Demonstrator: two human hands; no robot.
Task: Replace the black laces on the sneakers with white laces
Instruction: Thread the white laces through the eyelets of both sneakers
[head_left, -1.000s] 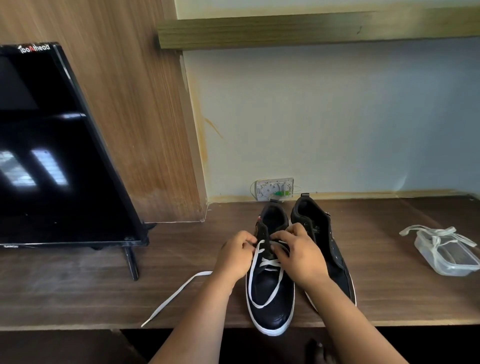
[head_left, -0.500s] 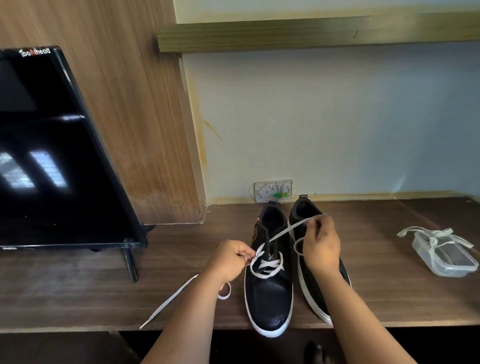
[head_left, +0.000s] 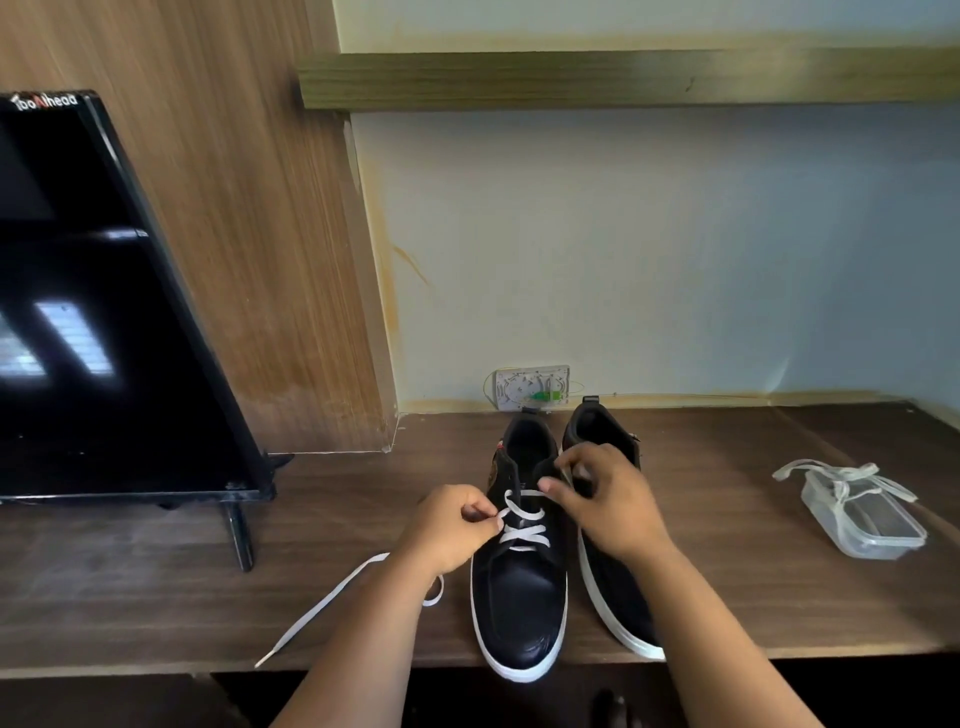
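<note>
The left sneaker (head_left: 519, 582) lies toe-toward-person on the desk (head_left: 156, 597), half threaded with the white lace (head_left: 522, 530); left hand (head_left: 447, 527) pinches one strand beside the eyelets, right hand (head_left: 605, 501) pinches the other end nearer the tongue, closest to the next eyelet

One cam only, head-worn, wide-angle, so no 2nd view to share w/. It looks fwd and down from above the near edge of the dark brown wooden desk (head_left: 727, 597), facing the pale blue wall (head_left: 623, 249) at the back. Both forearms enter from the bottom edge; left hand (head_left: 447, 525) and right hand (head_left: 608, 499) sit just below centre, close to the lens. The black flat-screen monitor (head_left: 104, 312) fills the left edge, the clear plastic lidded box (head_left: 867, 525) sits far right. Straight lines bow toward the frame edges.
</note>
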